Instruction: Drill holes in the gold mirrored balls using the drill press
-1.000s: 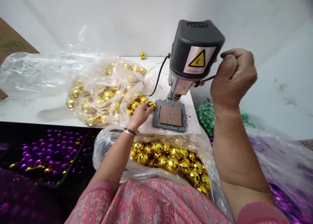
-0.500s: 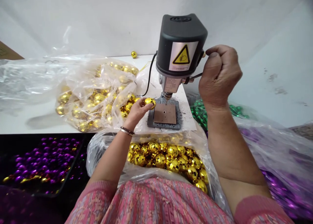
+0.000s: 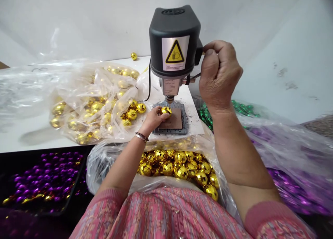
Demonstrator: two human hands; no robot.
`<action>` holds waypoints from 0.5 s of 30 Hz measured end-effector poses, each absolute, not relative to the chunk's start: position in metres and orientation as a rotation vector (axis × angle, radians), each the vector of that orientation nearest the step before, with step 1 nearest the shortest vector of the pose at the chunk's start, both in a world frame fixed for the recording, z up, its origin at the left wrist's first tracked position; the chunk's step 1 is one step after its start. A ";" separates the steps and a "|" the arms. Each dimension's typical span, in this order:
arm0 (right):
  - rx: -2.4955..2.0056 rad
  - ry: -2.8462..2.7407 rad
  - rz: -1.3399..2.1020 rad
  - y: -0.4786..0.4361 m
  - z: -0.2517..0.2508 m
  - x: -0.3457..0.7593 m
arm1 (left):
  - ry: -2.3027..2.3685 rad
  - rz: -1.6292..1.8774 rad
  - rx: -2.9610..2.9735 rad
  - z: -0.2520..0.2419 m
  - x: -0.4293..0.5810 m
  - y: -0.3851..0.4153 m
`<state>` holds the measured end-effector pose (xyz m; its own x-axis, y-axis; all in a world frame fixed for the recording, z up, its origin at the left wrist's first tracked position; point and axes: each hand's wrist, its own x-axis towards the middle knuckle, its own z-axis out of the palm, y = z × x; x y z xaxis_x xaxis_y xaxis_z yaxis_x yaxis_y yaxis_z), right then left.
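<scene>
So you've got your left hand [image 3: 154,120] pinching a faceted gold ball [image 3: 165,111], thumb on the near side and fingers tucked around the left and far side. That ball sits over the brown square pad [image 3: 174,123] on the drill press base [image 3: 184,127], right below the drill bit [image 3: 170,105]. Can't tell from here whether the tip is touching it.

Your right hand [image 3: 220,72] is curled up like a fist over the end of the feed lever [image 3: 196,76], on the right side of the black motor housing [image 3: 174,25]; the grip itself is hidden in your palm. Big yellow warning sticker [image 3: 176,54] facing you on the near side, dark specks scattered around the base.

Left of the press on the white worktop [image 3: 15,139] is a clear plastic bag [image 3: 88,89] full of gold balls, with a few loose ones [image 3: 132,114] at its right side. One lone gold ball [image 3: 134,56] sits at the far edge. Nearest you there's an open plastic bag [image 3: 95,166] with a heap of gold balls [image 3: 180,171]. Purple beads [image 3: 47,176] lie in a black tray to the near left, and over on the right you've got green beads [image 3: 205,117] plus bagged purple stuff [image 3: 286,194].
</scene>
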<state>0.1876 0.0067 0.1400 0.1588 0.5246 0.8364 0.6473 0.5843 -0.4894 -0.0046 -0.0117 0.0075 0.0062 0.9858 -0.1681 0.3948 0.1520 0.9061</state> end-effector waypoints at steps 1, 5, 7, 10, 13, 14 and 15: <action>-1.050 -1.496 -0.110 0.006 0.140 0.188 | 1.571 0.838 1.446 0.008 -0.003 -0.012; -1.077 -1.503 -0.081 0.004 0.140 0.187 | 1.646 0.808 1.634 0.011 0.002 -0.016; -1.081 -1.510 -0.087 0.002 0.141 0.188 | 1.652 0.761 1.685 0.011 0.004 -0.017; -1.076 -1.523 -0.109 -0.001 0.140 0.188 | 1.674 0.722 1.744 0.006 0.007 -0.017; -1.076 -1.525 -0.129 -0.006 0.134 0.189 | 1.677 0.730 1.732 0.000 0.008 -0.016; -1.078 -1.528 -0.133 -0.007 0.132 0.189 | 1.671 0.732 1.717 -0.002 0.007 -0.016; -1.082 -1.535 -0.133 -0.009 0.129 0.189 | 1.666 0.734 1.703 -0.003 0.007 -0.016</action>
